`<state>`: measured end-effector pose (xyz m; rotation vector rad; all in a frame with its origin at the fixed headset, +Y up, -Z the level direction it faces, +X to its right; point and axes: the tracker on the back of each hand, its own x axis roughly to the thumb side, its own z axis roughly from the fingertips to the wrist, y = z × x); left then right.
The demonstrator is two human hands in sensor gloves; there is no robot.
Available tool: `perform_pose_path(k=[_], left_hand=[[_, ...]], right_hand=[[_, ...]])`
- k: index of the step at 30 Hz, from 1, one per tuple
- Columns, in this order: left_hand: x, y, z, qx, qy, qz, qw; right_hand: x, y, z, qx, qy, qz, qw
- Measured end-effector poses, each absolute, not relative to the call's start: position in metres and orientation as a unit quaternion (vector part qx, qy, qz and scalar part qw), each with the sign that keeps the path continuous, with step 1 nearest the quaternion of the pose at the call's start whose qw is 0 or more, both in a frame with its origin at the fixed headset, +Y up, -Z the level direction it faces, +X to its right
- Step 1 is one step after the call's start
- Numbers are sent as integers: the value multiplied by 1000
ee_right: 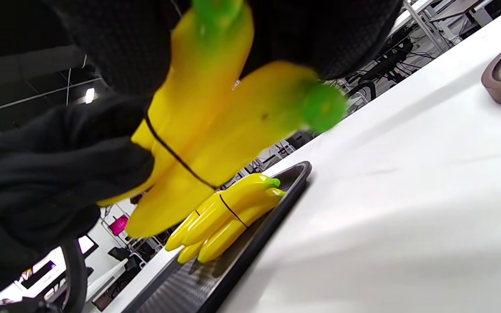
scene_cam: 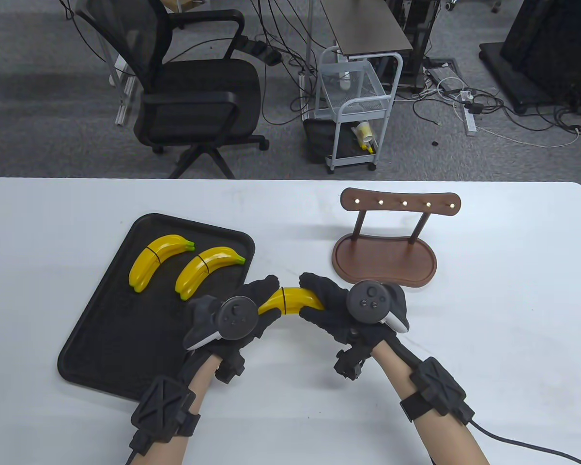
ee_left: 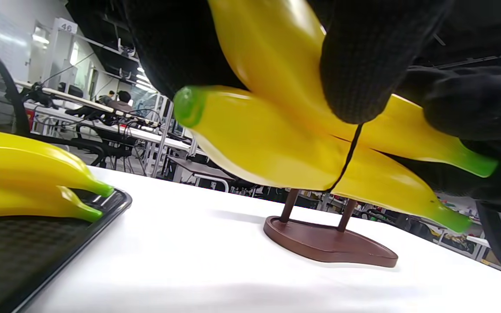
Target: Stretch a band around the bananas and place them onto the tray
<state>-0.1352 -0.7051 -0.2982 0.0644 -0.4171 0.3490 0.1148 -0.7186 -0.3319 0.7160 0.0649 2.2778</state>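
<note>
**Banded bananas held above the table, beside the tray**

Here, both gloved hands meet over the white table, sharing a pair of yellow toy bananas held clear of the surface. The left hand grips one end, fingers curled around it, and the right hand grips the other end the same way. A thin black band runs around the middle of the pair; from the left wrist view it cinches the two bananas where they cross, their green tips fanning apart on either side. Exactly how the right thumb sits is hard to make out, since the right wrist view is blurred up close.

The held pair hangs just beside the near right corner of the black tray, not over it as far as the table view shows. On the tray lie two more banana pairs, each with its own black band: one pair toward the far left, the other just to its right, lying side by side, green tips toward the tray's far right corner.

Past the right hand stands a brown wooden rack, a kidney-shaped base with two posts carrying a crossbar of small pegs. Beyond the table there is a black office chair and a white wire cart.
</note>
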Motion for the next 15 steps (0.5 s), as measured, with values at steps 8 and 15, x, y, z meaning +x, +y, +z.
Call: perform_pose_path(k=[8, 15], left_hand=[[-177, -716, -300, 16, -159, 175, 972], [-230, -729, -292, 12, -100, 185, 978]], right_hand=[[132, -715, -340, 257, 14, 881, 397], [146, -712, -346, 239, 2, 883, 404]])
